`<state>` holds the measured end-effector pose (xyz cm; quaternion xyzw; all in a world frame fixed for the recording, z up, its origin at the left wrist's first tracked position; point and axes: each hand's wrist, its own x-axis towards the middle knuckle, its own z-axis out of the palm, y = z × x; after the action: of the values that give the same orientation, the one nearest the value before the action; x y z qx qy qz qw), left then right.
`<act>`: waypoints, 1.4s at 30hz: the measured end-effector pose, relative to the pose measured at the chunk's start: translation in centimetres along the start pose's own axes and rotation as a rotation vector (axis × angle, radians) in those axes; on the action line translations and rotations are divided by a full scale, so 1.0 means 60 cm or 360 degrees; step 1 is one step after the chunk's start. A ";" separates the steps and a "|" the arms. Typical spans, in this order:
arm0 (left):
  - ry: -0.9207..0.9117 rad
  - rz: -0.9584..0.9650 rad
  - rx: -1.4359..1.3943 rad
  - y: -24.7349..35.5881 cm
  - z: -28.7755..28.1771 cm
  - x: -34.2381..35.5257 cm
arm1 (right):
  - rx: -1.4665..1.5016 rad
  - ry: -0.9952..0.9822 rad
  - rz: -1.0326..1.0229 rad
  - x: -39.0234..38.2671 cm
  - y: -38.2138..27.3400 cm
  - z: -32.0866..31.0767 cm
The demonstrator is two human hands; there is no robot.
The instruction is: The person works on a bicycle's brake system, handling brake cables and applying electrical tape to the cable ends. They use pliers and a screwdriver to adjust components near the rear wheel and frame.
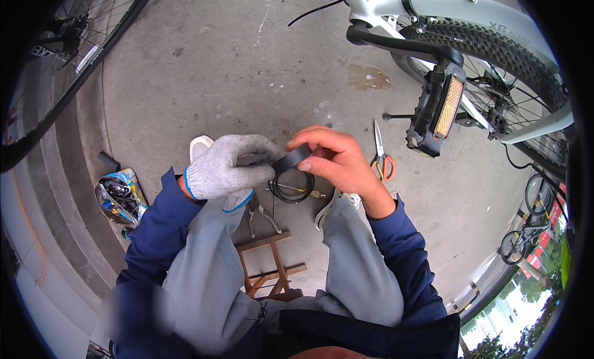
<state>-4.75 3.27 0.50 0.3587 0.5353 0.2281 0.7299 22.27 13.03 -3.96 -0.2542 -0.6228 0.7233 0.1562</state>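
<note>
My left hand (229,164) wears a pale knitted glove with a blue cuff edge. Its fingers are closed on the left side of a roll of black tape (292,158). From the other side my bare right hand (339,160) pinches the same roll between thumb and fingers. Just below the roll, a looped black cable (293,199) shows between my feet; whether it lies on the ground or hangs, I cannot tell. A second glove (239,200) rests on my left knee, partly covered by my left hand.
Orange-handled scissors (387,167) lie right of my right hand. Pliers (263,217) and a yellow-handled tool (317,194) are between my feet, near a wooden stool frame (280,266). A bag of tools (120,197) sits at left. A white bicycle's pedal (438,108) juts in at upper right.
</note>
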 end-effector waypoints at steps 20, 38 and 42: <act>0.0692 0.0574 0.0414 -0.012 0.058 0.019 | -0.0027 0.0328 -0.0231 -0.006 -0.028 0.021; 0.0946 0.0743 0.0730 -0.012 0.048 0.005 | 0.0133 0.0293 -0.0173 -0.003 -0.007 0.021; 0.0925 0.0777 0.0913 -0.001 0.052 0.001 | -0.0023 0.0297 -0.0175 -0.001 -0.024 0.017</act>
<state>-1.77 2.39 0.97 0.5824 0.6588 0.3267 0.3465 21.60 12.42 -2.41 -0.2869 -0.6237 0.6824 0.2511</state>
